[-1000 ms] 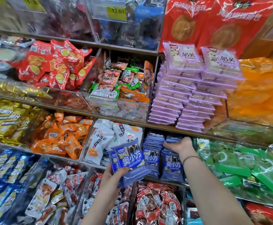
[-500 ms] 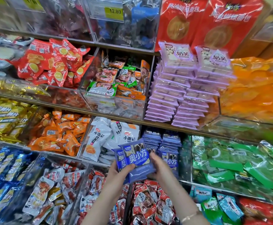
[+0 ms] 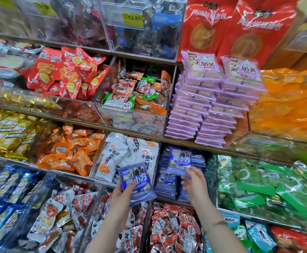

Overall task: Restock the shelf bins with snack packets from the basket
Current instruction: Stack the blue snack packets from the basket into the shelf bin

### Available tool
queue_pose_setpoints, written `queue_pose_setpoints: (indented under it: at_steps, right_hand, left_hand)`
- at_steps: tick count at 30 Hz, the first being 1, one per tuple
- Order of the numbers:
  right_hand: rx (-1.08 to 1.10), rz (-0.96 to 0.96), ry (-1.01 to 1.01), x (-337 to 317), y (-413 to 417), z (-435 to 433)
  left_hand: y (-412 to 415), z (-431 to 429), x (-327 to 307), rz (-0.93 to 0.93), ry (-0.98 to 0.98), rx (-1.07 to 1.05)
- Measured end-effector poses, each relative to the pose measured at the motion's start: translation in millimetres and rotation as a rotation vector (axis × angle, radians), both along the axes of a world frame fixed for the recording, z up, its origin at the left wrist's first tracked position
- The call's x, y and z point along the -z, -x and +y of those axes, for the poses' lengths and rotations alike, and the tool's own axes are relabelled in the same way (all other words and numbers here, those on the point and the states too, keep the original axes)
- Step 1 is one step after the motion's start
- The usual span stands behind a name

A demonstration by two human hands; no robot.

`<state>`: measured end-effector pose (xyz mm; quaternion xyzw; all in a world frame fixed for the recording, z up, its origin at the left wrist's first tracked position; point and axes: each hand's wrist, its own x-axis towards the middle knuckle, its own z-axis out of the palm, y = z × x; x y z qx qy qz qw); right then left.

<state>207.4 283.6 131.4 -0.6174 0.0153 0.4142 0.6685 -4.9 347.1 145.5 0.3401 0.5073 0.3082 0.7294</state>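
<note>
My left hand (image 3: 122, 193) grips a small stack of blue-purple snack packets (image 3: 136, 181) in front of the shelf, thumb on the top packet. My right hand (image 3: 194, 183) pinches a single blue-purple packet (image 3: 180, 161) by its lower edge and holds it at the mouth of the bin of the same blue-purple packets (image 3: 165, 178). That bin sits on the third shelf, between the white packets and the green ones. No basket is in view.
Clear bins surround the target: white packets (image 3: 116, 156) to its left, green packets (image 3: 258, 187) to its right, red-and-white packets (image 3: 169, 225) below. Stacked lilac packets (image 3: 204, 106) overhang the shelf above. Orange packets (image 3: 70, 152) lie further left.
My right hand left the bin, came to the stack in my left hand, took one packet off it, and has carried it up and right to the bin.
</note>
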Motion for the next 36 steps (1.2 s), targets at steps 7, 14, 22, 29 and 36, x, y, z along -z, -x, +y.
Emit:
queue_pose_setpoints:
  at_steps: [7,14,22,29,36]
  right_hand:
    - [0.038,-0.062,0.072,7,-30,72]
    - [-0.346,-0.713,0.54,26,-39,83]
    - [-0.398,-0.752,0.361,0,-3,39]
    - [-0.563,-0.238,0.083,-12,69,-33]
    - [-0.118,0.171,-0.006,9,39,-46]
  left_hand:
    - [9,5,5,-0.004,0.029,-0.05]
    - [8,2,8,0.044,-0.005,-0.035]
    - [-7,-2,1,0.013,0.038,0.018]
    - [-29,-14,-4,0.058,-0.082,0.165]
    - [-13,16,14,0.685,-0.979,0.254]
